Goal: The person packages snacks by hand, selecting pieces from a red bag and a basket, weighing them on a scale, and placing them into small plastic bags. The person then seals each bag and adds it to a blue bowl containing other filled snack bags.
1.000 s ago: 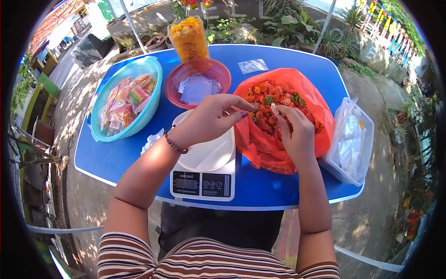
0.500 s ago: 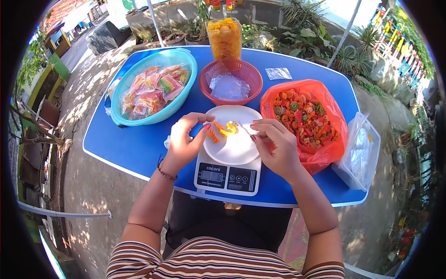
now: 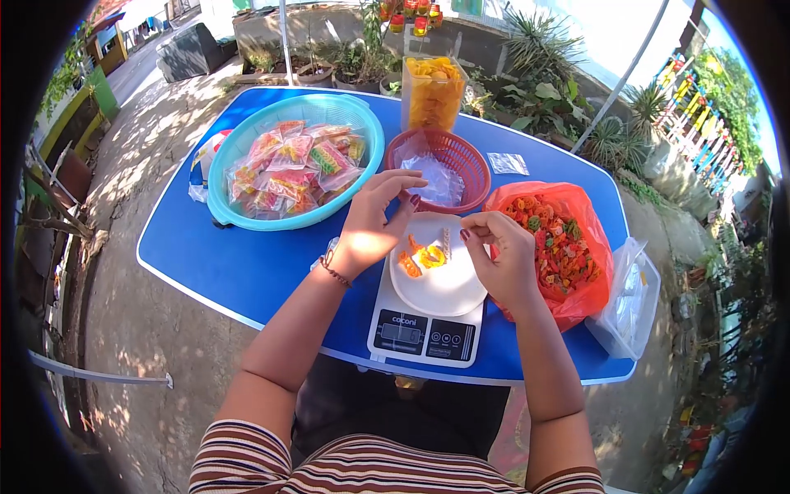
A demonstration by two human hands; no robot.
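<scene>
My left hand (image 3: 380,216) is raised over the back left of the white plate (image 3: 461,300), close to the front rim of the red basket (image 3: 471,169). Its fingers stretch forward, with the thumb apart. Above the plate's right side is my right hand (image 3: 506,257), fingers curled, with a small gap between thumb and index finger. I see nothing held in either hand. Orange spiral and yellow snack pieces (image 3: 431,257) lie on the plate, beside a thin brownish piece (image 3: 447,240). The plate rests on a kitchen scale (image 3: 424,336); its display digits are hard to read.
On the blue table (image 3: 247,276) stand a turquoise basket (image 3: 374,156) of filled snack packets, a tall tub (image 3: 434,95) of yellow chips, a red bag (image 3: 597,247) of coloured snacks and a clear bin (image 3: 629,305) of plastic bags. Small bags (image 3: 438,183) fill the red basket.
The camera view has shifted, moving the table things rightward in the picture. My left hand has moved forward, nearer the red basket. My right hand stays by the plate's right side.
</scene>
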